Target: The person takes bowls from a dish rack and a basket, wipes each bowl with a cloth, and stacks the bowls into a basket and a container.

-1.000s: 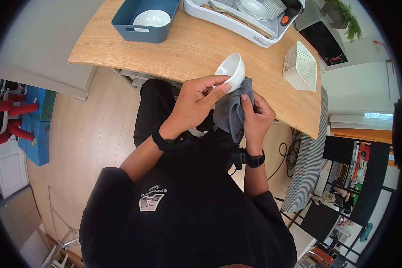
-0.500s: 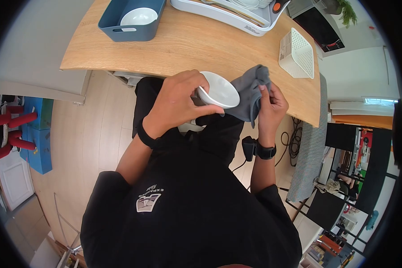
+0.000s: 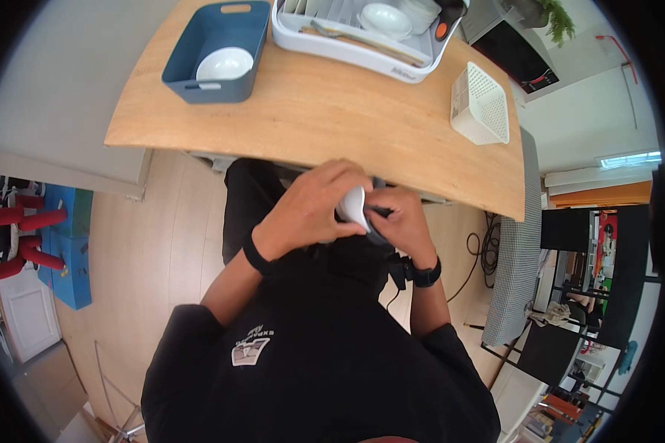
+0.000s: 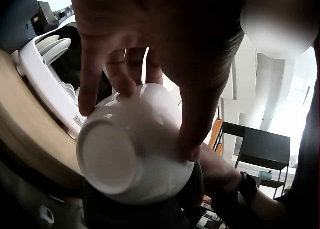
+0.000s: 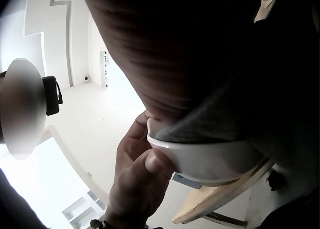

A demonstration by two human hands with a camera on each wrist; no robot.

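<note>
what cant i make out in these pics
Head: most of the grey cloth, hidden by right hand and held white bowl.
Head: far side of dish rack, cut by top edge; its print, too small.
Left wrist: the bowl's inside, facing away.
Right wrist: right hand's outline, lost in shadow.

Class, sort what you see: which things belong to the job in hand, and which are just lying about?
Belong to the job:
white bowl, held in the left grip
grey cloth, held in the right grip
perhaps the dish rack and blue tub, as both hold dishes

Just lying about, it seems:
white basket
microwave
plant
coiled cable
</note>
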